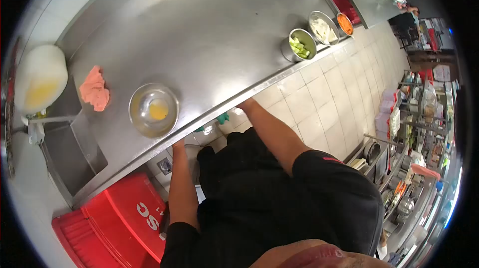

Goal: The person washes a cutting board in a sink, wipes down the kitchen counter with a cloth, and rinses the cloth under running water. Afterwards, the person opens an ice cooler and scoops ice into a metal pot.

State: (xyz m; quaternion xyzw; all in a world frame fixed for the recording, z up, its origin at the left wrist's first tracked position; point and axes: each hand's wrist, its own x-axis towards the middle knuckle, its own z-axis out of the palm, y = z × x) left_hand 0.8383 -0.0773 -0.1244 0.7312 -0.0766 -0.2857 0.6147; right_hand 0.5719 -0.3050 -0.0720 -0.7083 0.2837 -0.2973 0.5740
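Note:
My left hand [178, 144] is at the front edge of the steel table [199, 43], near a metal bowl [167, 101] that holds an egg yolk [158, 110]. Farther right along the same edge is my right hand [245, 103]. Only the wrists and the start of each hand show; the table edge hides the fingers and anything in them. A pink cloth [95, 90] lies crumpled left of the bowl. Between my forearms, below the edge, a green item [223, 118] shows, too small to make out.
At the table's right end stand metal containers of cut green vegetable [299, 47], white pieces [323, 30] and orange pieces [345, 24]. A sink [70, 158] and a large white container [42, 76] are at the left. Red bins [124, 218] stand below. Shelves [414, 143] line the right.

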